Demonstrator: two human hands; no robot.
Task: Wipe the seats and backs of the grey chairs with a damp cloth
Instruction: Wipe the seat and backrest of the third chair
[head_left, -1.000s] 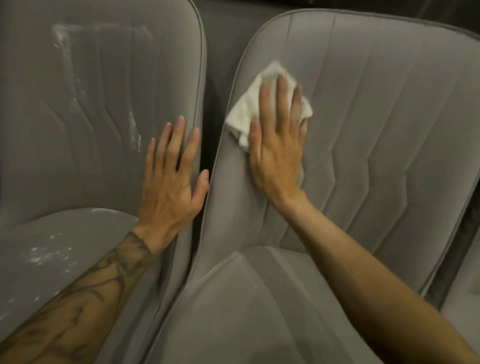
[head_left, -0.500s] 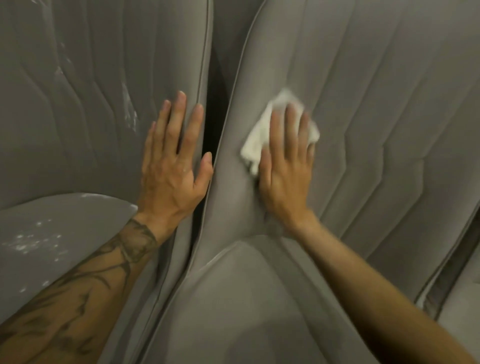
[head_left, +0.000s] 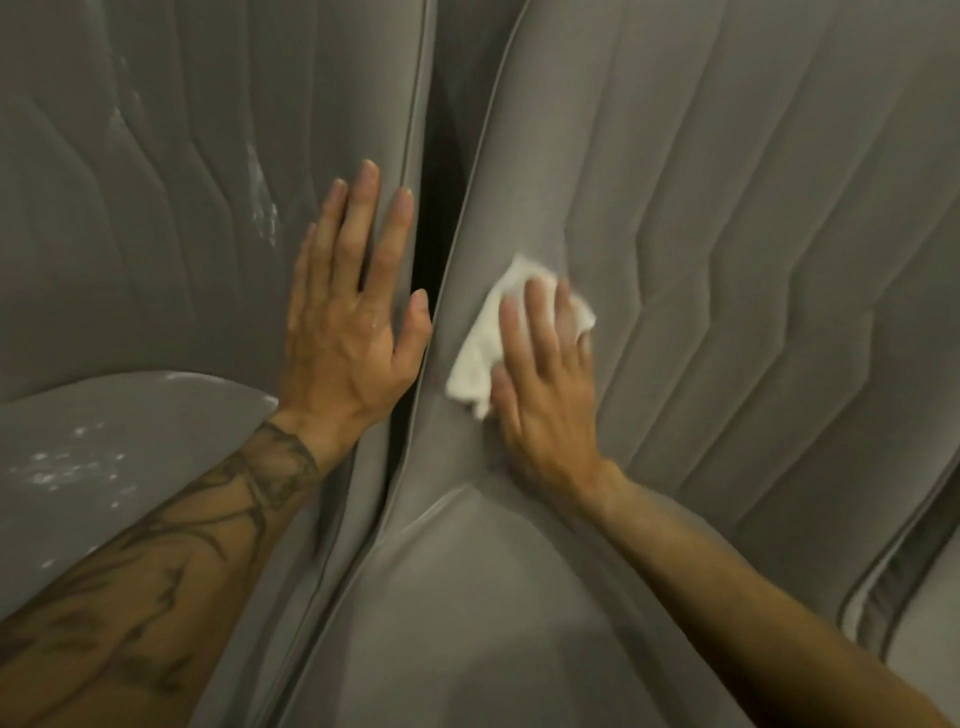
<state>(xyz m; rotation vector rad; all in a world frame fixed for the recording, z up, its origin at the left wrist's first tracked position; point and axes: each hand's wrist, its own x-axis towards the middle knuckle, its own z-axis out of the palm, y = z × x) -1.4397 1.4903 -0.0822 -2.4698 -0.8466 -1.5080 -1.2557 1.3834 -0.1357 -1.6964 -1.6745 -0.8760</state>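
Chairs, two, grey and padded, side by side, filling the view from above. Right hand (head_left: 545, 384) flat and spread, palm pressing a white cloth (head_left: 480, 358) against the lower inner edge of the right chair (head_left: 753, 218) back, just above the seat crease. Cloth crumpled, soft, pinned under the fingers rather than gripped, one corner poking out past the thumb toward the gap. Left hand (head_left: 353, 322) open and flat too, holding nothing, fingers together and pointing up, braced on the edge of the left chair (head_left: 130, 218) back, thumb at the dark gap (head_left: 431, 223) between the two chairs.

Step in hand, by the look of it: wiping the right chair's back, low down near its inner side. Seat below the right wrist apparently next, and the wide stretch of back beyond the right hand's fingers likely not yet covered. Next move probably calls for firm, even pressure along the stitched channels, with the cloth kept bunched under the palm so it does not slip out.

Upholstery matte, suede-like, quilted in long raised ribs that bend in a zigzag. Piped seams along the chair edges. Pale whitish flecks and streaks (head_left: 78, 467) on the left chair, on the seat beside the left forearm and on the back above the left fingers; whether dirt or residue, cannot tell.
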